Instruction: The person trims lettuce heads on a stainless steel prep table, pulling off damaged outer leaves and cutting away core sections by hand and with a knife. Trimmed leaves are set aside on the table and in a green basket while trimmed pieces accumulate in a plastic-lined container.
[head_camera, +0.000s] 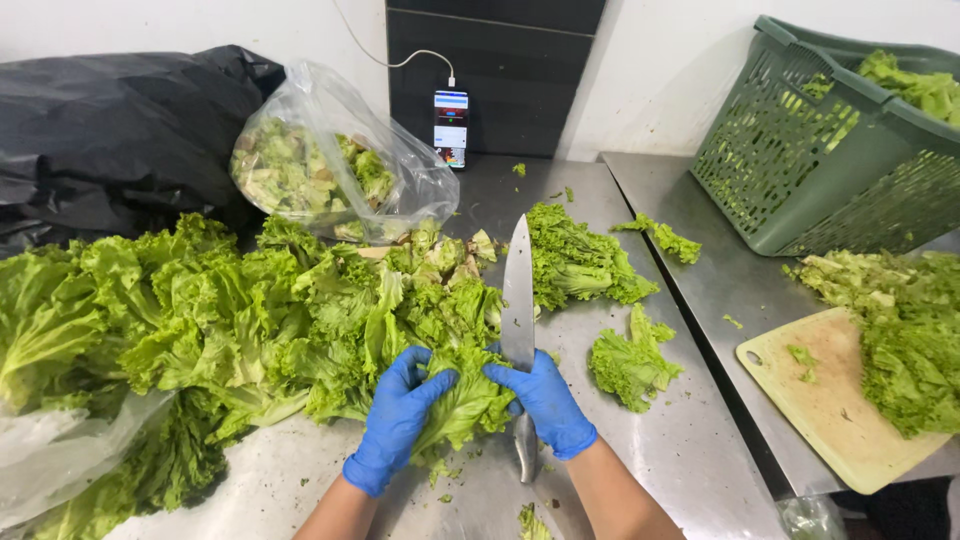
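Both gloved hands meet on one lettuce head (455, 400): left hand (395, 420) pinches its leaves, right hand (545, 400) wraps the chef's knife (518, 310); better keep left fingertips tucked away from the blade.

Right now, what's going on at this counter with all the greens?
A person in blue gloves is working on lettuce at a steel counter. The left hand grips a lettuce head at the edge of a big lettuce pile, while the right hand holds a chef's knife, blade pointing away. Loose cut pieces lie to the right. A cutting board with more lettuce and a green basket sit further right; a clear bag of trimmings is behind.
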